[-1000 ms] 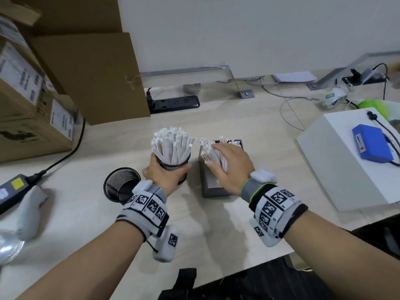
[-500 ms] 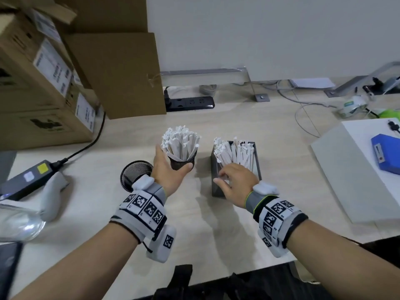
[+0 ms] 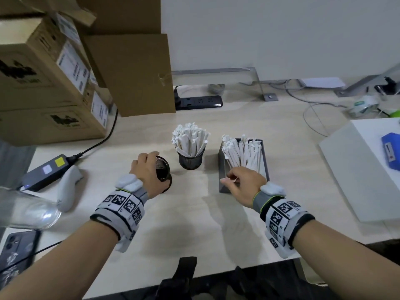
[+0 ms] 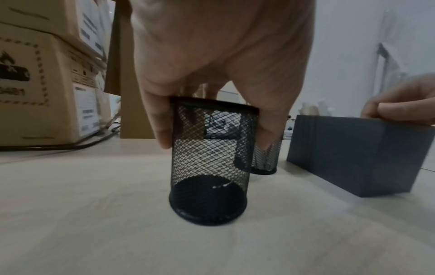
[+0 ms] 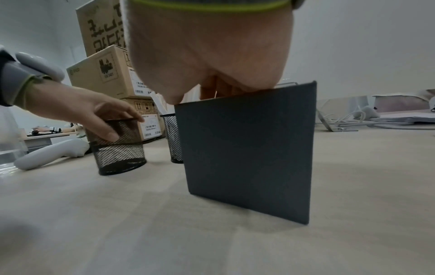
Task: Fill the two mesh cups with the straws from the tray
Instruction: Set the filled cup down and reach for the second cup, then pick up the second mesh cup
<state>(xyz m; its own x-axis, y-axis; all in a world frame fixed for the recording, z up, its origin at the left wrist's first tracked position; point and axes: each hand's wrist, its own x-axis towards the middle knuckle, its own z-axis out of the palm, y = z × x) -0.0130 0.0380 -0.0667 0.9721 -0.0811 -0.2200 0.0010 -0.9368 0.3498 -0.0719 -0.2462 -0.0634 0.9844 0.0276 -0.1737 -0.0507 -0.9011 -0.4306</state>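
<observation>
Left hand (image 3: 149,172) grips empty mesh cup (image 4: 209,160) by rim, full cup (image 3: 191,156) just beyond; right hand (image 3: 243,182) pinching straws (image 3: 242,151) in tray (image 3: 223,182) under it; next, prob. lift bunch w/o spilling, over to empty cup.

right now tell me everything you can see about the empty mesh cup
The empty mesh cup is a black wire-mesh cylinder with a solid dark rim and base, nothing inside. It stands on the pale wooden desk, slightly tilted, left of the full cup. The left hand grips its rim from above, fingers on both sides.
</observation>
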